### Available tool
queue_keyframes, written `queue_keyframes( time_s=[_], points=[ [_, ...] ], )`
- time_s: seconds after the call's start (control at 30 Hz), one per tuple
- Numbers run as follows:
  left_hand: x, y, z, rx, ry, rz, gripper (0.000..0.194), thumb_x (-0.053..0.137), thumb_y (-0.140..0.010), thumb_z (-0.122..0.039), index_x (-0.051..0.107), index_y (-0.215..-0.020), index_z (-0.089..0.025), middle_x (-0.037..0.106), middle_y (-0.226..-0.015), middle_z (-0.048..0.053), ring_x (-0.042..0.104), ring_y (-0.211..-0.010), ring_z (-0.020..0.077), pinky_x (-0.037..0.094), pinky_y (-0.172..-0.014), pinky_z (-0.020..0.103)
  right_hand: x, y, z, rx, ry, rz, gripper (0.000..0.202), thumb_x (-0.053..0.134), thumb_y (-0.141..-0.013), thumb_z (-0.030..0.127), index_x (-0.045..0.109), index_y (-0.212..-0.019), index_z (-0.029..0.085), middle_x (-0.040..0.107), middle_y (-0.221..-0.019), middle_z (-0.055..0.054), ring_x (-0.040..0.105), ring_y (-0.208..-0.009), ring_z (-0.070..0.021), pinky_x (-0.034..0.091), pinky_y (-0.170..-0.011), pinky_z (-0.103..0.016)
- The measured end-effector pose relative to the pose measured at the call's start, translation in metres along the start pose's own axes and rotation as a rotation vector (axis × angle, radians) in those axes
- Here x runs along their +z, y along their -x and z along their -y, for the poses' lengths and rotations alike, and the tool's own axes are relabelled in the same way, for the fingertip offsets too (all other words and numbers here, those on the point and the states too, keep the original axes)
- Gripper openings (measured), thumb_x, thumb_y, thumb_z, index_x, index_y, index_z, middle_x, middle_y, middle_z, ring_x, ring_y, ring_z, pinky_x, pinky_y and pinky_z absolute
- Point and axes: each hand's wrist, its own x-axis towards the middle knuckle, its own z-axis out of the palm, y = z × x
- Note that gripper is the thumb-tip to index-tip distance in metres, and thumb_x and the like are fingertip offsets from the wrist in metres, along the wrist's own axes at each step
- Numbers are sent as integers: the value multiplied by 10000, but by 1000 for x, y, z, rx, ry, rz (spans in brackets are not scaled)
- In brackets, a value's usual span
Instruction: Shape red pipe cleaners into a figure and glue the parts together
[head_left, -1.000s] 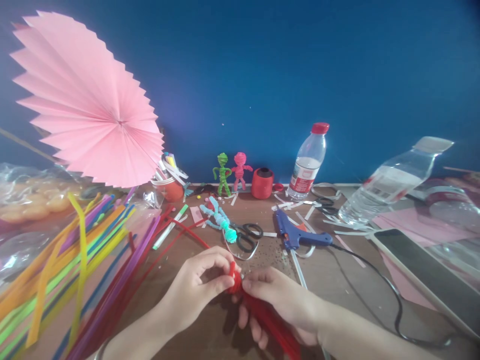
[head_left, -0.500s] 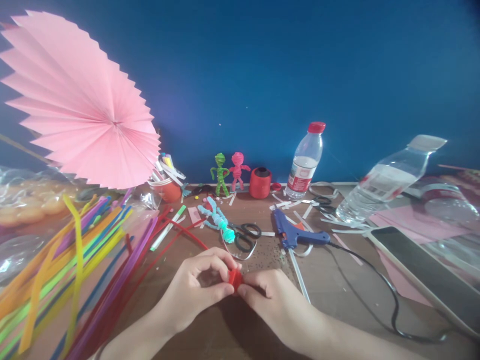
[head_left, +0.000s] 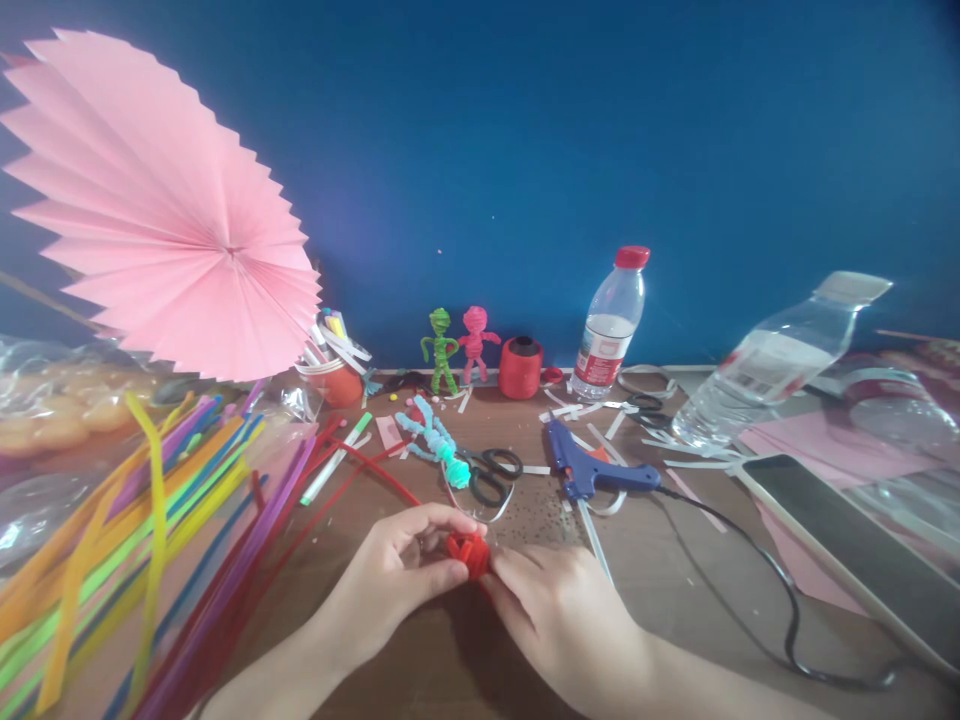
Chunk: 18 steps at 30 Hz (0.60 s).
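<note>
A small wound bundle of red pipe cleaner (head_left: 469, 554) is between my two hands, low over the table. My left hand (head_left: 411, 560) pinches it from the left with thumb and fingertips. On the right side, my right hand (head_left: 562, 600) is closed at the bundle's edge, and a bit of red strand shows by its fingers. Just beyond lie a light-blue pipe-cleaner figure (head_left: 442, 448) and black-handled scissors (head_left: 491, 480). Green (head_left: 441, 350) and pink (head_left: 475, 345) pipe-cleaner figures stand upright against the wall.
Loose coloured pipe cleaners (head_left: 150, 540) and a pink paper fan (head_left: 187, 210) fill the left. To the right are a blue glue gun (head_left: 592, 465) with a black cord, a phone (head_left: 847, 540) and water bottles (head_left: 609, 330). A red container (head_left: 520, 370) stands behind.
The red bundle has turned and shows more of its coils. My right hand has rolled over, its fingers now pointing lower along the bundle's side. My left hand has hardly moved.
</note>
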Motion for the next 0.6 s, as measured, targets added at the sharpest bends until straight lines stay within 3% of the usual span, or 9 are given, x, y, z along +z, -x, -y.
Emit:
queue_keyframes(
  time_s=[0.13, 0.33, 0.47, 0.6],
  points=[
    [0, -1, 2, -3, 72, 6, 224, 807, -648, -207, 705, -847, -192, 701, -909, 27, 616, -852, 171, 475, -757, 251, -1, 2, -4, -130, 168, -31, 188, 451, -880, 127, 584, -760, 182, 605, -609, -1, 504, -492, -152, 265, -507, -296],
    [3, 0, 2, -117, 134, 16, 247, 797, -661, -218, 678, -877, -193, 663, -870, 23, 595, -753, 152, 485, -630, 243, -3, 0, -5, -194, 261, -14, 163, 490, -822, 95, 552, -706, 191, 568, -617, -11, 461, -503, -173, 244, -497, -319],
    [2, -1, 1, -58, 24, 19, 231, 781, -668, -157, 710, -885, -193, 663, -981, 42, 604, -912, 186, 472, -803, 272, -1, 0, -5, -144, 222, -30, 154, 504, -838, 107, 565, -725, 192, 567, -626, -7, 479, -526, -171, 276, -506, -306],
    [1, -2, 1, 61, -55, -16, 175, 762, -658, -96, 720, -800, -189, 646, -988, 35, 602, -970, 205, 453, -876, 286, -1, -3, 0, 43, 19, -16, 81, 571, -827, 137, 594, -766, 185, 610, -670, -5, 556, -593, -164, 365, -562, -267]
  ],
)
